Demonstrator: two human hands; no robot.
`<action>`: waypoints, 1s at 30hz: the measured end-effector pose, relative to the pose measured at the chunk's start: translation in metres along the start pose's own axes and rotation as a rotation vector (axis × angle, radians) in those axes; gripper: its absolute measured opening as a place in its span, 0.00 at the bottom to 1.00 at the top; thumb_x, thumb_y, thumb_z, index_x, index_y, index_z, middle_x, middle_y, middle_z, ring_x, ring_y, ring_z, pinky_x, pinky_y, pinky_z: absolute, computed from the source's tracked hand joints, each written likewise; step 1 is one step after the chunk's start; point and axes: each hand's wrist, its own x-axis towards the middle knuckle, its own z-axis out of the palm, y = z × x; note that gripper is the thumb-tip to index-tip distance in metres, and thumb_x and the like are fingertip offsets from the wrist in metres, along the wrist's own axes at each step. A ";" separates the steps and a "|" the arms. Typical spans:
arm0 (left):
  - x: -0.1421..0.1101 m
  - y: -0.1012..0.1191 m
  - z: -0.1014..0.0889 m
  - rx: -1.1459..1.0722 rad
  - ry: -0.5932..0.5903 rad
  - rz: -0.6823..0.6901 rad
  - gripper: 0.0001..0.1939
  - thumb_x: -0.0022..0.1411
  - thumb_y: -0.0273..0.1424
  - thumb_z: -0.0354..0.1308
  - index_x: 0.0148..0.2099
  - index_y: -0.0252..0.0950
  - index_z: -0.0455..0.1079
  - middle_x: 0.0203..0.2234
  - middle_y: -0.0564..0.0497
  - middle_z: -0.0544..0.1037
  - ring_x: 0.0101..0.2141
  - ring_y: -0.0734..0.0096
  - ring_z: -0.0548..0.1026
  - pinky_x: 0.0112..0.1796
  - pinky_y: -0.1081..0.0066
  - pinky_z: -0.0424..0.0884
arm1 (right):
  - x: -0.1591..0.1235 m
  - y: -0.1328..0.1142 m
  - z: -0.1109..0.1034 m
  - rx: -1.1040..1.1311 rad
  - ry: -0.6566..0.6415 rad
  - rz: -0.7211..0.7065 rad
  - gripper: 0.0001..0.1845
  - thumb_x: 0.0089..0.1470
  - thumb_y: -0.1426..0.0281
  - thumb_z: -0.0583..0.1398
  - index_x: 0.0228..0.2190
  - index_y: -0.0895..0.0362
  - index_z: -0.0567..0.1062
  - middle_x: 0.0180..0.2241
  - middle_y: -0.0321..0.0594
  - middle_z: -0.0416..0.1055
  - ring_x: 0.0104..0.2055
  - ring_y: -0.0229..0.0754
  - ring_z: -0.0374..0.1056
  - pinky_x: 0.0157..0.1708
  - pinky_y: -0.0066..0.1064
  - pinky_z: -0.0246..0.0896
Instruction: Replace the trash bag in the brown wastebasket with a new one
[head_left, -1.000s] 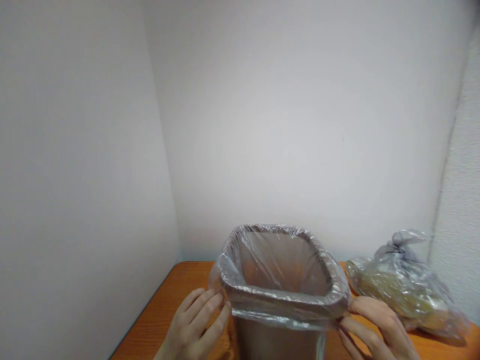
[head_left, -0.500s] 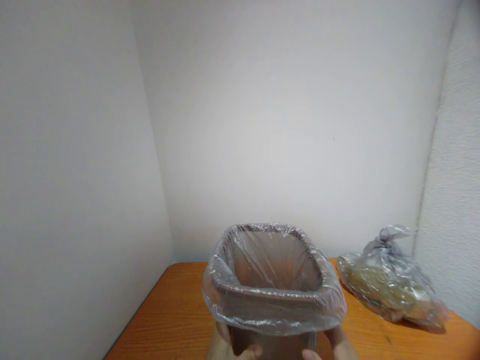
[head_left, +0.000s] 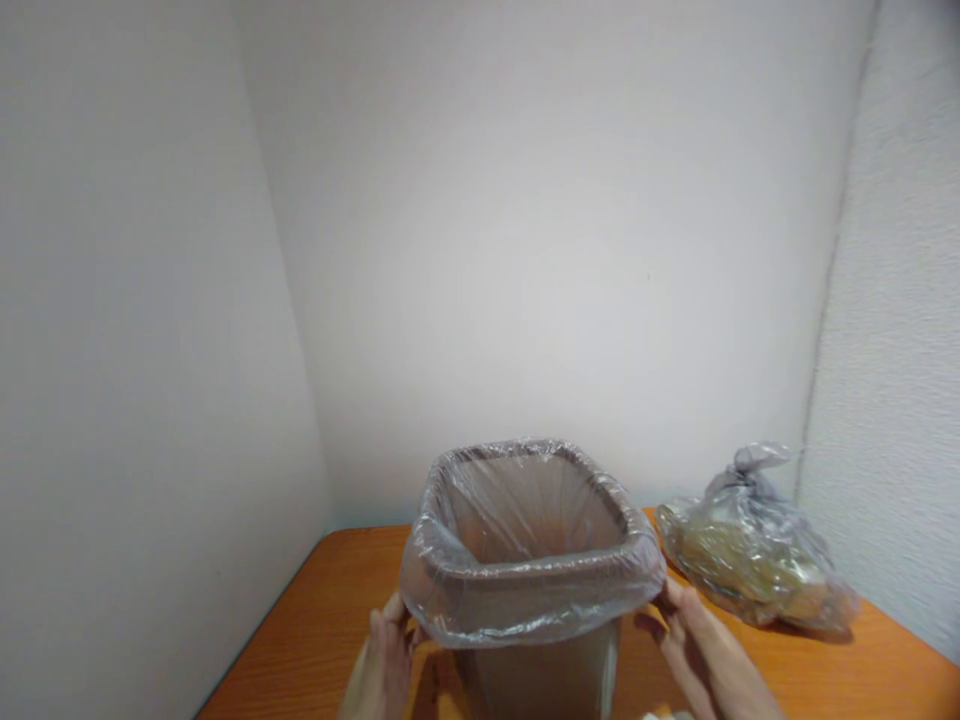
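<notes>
A brown trash bin (head_left: 536,685) stands upright in front of me, lined with a clear plastic bin liner (head_left: 540,610). The liner is folded over the rim and hangs loosely down the outside. At its left edge is my left hand (head_left: 381,655), fingers closed on the hanging plastic, the tips partly hidden. My right hand (head_left: 694,635) grips the liner's right edge in the same way, thumb below. Inside the bin only the plastic lining shows.
A knotted clear plastic bag (head_left: 757,560) with yellowish contents lies at the right on the wooden table (head_left: 315,640). White walls (head_left: 480,250) close in the back and sides. A small white object (head_left: 667,715) shows at the bottom edge.
My hands have moved from the bin's lower front up and outward to both sides of the liner's overhang. The view has shifted slightly to the right.
</notes>
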 end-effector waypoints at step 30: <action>0.007 0.006 0.007 -0.773 0.220 -0.460 0.11 0.70 0.24 0.52 0.37 0.29 0.75 0.33 0.45 0.82 0.32 0.69 0.80 0.37 0.67 0.78 | 0.059 -0.018 0.013 0.674 0.040 0.455 0.06 0.57 0.74 0.61 0.34 0.56 0.80 0.32 0.37 0.82 0.31 0.40 0.78 0.39 0.29 0.75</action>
